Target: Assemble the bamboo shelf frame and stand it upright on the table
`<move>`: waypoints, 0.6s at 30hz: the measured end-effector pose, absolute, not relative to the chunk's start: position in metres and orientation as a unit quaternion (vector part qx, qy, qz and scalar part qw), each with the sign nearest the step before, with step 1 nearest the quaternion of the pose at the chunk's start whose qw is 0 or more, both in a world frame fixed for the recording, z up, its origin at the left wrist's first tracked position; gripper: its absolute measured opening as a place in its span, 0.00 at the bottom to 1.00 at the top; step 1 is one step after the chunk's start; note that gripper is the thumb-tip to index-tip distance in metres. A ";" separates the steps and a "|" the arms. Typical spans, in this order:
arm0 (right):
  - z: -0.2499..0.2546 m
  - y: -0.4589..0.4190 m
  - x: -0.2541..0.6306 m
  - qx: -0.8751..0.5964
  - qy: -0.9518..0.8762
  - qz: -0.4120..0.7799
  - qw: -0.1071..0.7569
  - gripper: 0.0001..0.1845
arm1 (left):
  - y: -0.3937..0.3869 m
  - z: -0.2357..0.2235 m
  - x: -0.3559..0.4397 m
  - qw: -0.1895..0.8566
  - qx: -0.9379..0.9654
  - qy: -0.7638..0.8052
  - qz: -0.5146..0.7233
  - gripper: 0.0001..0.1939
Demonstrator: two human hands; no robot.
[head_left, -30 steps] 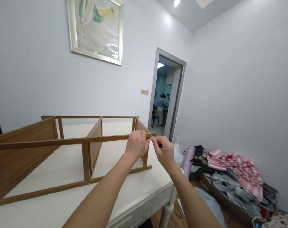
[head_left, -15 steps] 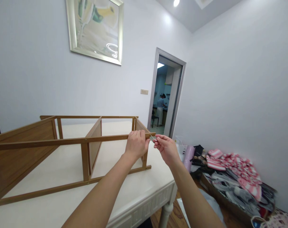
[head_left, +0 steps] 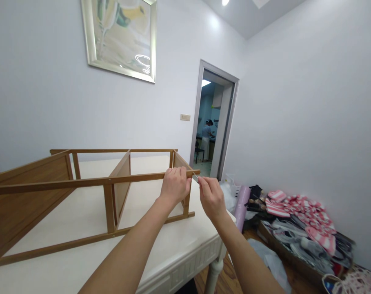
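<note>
A brown wooden shelf frame (head_left: 142,178) lies on its side on a white table (head_left: 90,212), its panels standing upright between the rails. My left hand (head_left: 175,182) is closed around the upper near rail, close to its right end. Just right of it, my right hand (head_left: 212,194) grips a thin metal hex key (head_left: 195,176), whose tip meets the rail by the joint. Most of the key is hidden in my fingers.
Right of the table, a lilac roll (head_left: 242,206), a plastic bag (head_left: 266,257) and a box of shoes (head_left: 295,241) stand on the floor. Pink-striped cloth (head_left: 307,212) lies over the box. Beyond the doorway (head_left: 207,134), a person stands at a counter.
My right hand has turned about the hex key, from palm-side fingers showing to knuckles up, and sits slightly lower. My left hand keeps its hold on the rail.
</note>
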State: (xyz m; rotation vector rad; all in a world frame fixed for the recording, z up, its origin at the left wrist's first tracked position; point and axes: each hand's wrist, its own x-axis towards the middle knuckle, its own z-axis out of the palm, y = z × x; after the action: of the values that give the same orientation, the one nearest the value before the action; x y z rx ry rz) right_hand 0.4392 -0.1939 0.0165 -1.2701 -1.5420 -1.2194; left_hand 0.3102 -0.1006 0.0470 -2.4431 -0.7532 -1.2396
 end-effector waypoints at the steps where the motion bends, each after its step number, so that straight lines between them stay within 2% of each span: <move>1: 0.017 -0.195 0.440 -0.504 -0.607 -0.486 0.376 0.15 | -0.101 0.047 0.310 0.149 -0.850 -0.263 -0.432 0.06; 8: 0.025 -0.194 0.433 -0.537 -0.582 -0.470 0.388 0.09 | -0.102 0.049 0.310 0.154 -0.847 -0.266 -0.433 0.07; 18: 0.023 -0.193 0.434 -0.528 -0.601 -0.452 0.395 0.10 | -0.100 0.047 0.310 0.161 -0.847 -0.264 -0.433 0.07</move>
State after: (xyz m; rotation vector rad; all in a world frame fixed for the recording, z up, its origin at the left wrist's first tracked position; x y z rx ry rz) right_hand 0.4341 -0.1933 0.0232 -1.3400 -1.5230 -1.1458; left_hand 0.3100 -0.1001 0.0468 -2.4176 -0.7525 -1.2372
